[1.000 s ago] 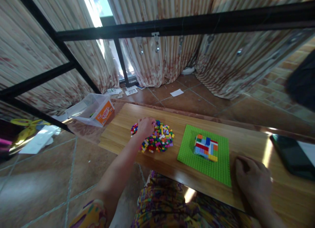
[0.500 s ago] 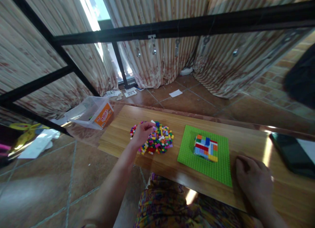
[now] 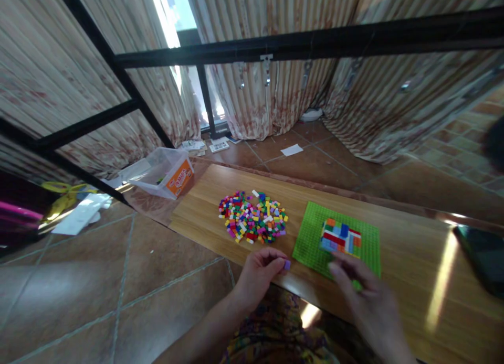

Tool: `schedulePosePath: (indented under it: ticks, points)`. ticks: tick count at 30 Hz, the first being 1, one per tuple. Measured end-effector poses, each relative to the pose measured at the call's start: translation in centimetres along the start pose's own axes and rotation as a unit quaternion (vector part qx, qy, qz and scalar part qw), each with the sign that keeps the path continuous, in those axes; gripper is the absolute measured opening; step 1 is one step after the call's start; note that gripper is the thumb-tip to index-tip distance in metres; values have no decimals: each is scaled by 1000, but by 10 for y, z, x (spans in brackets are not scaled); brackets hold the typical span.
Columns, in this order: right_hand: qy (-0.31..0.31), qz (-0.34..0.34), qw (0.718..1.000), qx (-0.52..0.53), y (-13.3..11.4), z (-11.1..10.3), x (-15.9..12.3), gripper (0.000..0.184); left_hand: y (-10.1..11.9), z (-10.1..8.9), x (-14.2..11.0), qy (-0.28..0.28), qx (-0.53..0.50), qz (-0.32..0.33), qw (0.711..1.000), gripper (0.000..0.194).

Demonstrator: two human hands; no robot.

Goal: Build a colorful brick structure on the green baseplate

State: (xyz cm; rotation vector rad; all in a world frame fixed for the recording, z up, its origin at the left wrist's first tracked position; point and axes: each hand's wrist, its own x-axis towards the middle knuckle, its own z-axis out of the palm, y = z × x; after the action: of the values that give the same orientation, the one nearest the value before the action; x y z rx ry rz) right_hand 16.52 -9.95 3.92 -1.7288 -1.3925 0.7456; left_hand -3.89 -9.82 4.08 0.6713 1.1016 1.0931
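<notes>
Purple brick pinched in your left hand, by the table's near edge. Your right hand, blurred, curls over the plate's near edge; its grip can't be told. Beyond, the model sits on the plate, the pile left of it.

A narrow bare strip of worktop parts the loose brick pile from the green baseplate, its near end hemmed in by the left hand. The right hand blocks the baseplate's near edge; the brick build stands mid-plate. Wider room lies between baseplate and dark device.
</notes>
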Motion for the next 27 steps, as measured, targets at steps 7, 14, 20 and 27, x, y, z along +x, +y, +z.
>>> schedulePosePath:
  ticks: [7, 14, 20, 27]
  points:
    - [-132, 88, 951, 265, -35, 66, -30, 29, 6, 7, -13, 33, -24, 37, 999, 11]
    - [-161, 135, 919, 333, -44, 69, -27, 27, 7, -1, -14, 43, -63, 28, 997, 15]
    - [-172, 105, 942, 269, -35, 78, -19, 31, 2, -22, -6, 49, -25, 44, 998, 14]
    - [-122, -78, 989, 12, -29, 91, 33, 28, 21, -70, 48, 172, 290, 229, 913, 11]
